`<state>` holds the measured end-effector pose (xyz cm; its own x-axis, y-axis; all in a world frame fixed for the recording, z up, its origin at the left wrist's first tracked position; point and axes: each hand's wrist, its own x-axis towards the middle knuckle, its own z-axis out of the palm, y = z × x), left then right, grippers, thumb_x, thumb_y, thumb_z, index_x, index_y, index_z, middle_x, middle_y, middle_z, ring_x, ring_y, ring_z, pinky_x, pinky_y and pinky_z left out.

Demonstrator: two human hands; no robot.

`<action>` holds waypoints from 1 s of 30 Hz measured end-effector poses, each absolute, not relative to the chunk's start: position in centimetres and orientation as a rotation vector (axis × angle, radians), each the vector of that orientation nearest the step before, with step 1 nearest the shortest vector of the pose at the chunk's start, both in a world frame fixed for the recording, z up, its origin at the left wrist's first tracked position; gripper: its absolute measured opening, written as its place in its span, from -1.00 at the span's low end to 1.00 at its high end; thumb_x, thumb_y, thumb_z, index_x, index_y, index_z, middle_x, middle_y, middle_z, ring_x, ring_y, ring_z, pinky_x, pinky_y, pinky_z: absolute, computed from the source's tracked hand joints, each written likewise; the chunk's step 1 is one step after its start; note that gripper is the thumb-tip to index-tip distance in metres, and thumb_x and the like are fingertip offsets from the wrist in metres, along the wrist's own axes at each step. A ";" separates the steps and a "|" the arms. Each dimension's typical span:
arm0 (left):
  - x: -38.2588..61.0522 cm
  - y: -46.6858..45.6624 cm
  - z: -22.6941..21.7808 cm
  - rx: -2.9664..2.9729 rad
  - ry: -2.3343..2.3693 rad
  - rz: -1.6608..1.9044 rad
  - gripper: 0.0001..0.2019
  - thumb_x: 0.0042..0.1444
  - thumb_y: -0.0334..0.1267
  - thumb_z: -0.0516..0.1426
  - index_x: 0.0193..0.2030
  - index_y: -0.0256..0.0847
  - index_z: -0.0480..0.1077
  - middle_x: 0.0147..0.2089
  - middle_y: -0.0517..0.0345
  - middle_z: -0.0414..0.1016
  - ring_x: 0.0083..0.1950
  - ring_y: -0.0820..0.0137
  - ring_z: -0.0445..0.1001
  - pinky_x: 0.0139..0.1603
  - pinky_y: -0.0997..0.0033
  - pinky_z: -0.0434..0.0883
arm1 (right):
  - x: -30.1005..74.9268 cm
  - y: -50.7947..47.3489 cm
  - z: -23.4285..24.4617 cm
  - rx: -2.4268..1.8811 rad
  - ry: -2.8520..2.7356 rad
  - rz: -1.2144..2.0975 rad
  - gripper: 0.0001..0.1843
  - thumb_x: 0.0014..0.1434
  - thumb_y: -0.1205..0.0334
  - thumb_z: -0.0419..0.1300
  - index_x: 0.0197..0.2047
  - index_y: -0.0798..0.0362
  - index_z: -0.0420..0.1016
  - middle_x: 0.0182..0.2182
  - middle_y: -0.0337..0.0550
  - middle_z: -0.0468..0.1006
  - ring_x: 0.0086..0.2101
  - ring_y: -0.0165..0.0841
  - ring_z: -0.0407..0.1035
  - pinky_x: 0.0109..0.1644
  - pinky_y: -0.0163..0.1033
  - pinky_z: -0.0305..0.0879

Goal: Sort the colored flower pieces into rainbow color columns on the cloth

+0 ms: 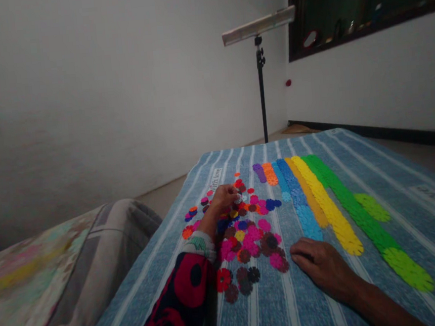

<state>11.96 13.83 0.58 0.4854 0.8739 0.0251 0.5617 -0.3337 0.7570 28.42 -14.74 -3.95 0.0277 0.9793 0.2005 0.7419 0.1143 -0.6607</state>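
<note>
My left hand (225, 198), its fingers pinched together, reaches over a loose pile of notched, flower-shaped interlocking discs (250, 238) in pink, brown, red, blue and black. A pale interlocking disc (239, 197) shows at its fingertips, partly hidden. My right hand (321, 263) rests on the striped cloth with fingers curled, and nothing shows in it. It lies between the pile and overlapping rows of sorted discs. These include a yellow row (325, 204), a green row (359, 216), a blue row (298, 196) and short orange (269, 173) and purple (258, 173) rows.
A blue striped cloth (246, 317) covers the surface under the discs. To the left stands a covered piece of furniture (78, 266). Beyond the far edge is a black stand (262, 93) with a flat panel (259, 26) on top. A dark window (363, 5) is at upper right.
</note>
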 end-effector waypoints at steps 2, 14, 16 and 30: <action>10.7 13.6 0.4 2.015 1.208 0.616 -0.97 -0.14 -0.41 0.18 -0.48 -0.29 0.38 -0.57 0.28 0.35 -0.53 0.53 0.32 -0.49 0.56 0.27 | 28.4 -14.7 -4.1 -1.676 -1.767 0.465 -0.69 0.26 0.24 -0.02 -0.32 0.00 0.54 -0.36 -0.18 0.57 -0.31 -0.32 0.49 -0.19 -0.24 0.31; 8.6 9.4 -0.1 2.424 1.273 0.377 -0.72 -0.06 -0.47 0.15 -0.19 -0.23 0.58 -0.35 0.20 0.58 -0.28 0.40 0.50 -0.18 0.48 0.39 | 28.6 -14.9 -4.3 -1.684 -1.741 0.496 -0.69 0.26 0.21 -0.02 -0.32 0.01 0.54 -0.35 -0.17 0.58 -0.30 -0.30 0.49 -0.18 -0.21 0.31; 8.5 9.2 0.5 2.474 1.300 0.318 -0.68 -0.06 -0.47 0.16 -0.15 -0.20 0.59 -0.35 0.20 0.58 -0.25 0.38 0.50 -0.15 0.48 0.38 | 28.6 -15.0 -4.2 -1.687 -1.741 0.507 -0.69 0.26 0.21 -0.03 -0.32 0.01 0.54 -0.36 -0.17 0.57 -0.30 -0.30 0.49 -0.18 -0.20 0.31; 15.4 12.8 2.6 2.531 1.361 0.091 -0.73 -0.15 -0.52 0.18 -0.29 -0.22 0.58 -0.37 0.20 0.57 -0.25 0.38 0.50 -0.22 0.51 0.37 | 28.6 -14.8 -4.2 -1.666 -1.764 0.506 -0.70 0.27 0.23 -0.02 -0.31 0.04 0.53 -0.36 -0.15 0.55 -0.30 -0.30 0.47 -0.19 -0.22 0.28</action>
<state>15.38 12.76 2.59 0.5580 0.8269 -0.0698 0.8102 -0.5247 0.2615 28.61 -14.84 -4.20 0.0193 0.9811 0.1925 0.7297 0.1178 -0.6736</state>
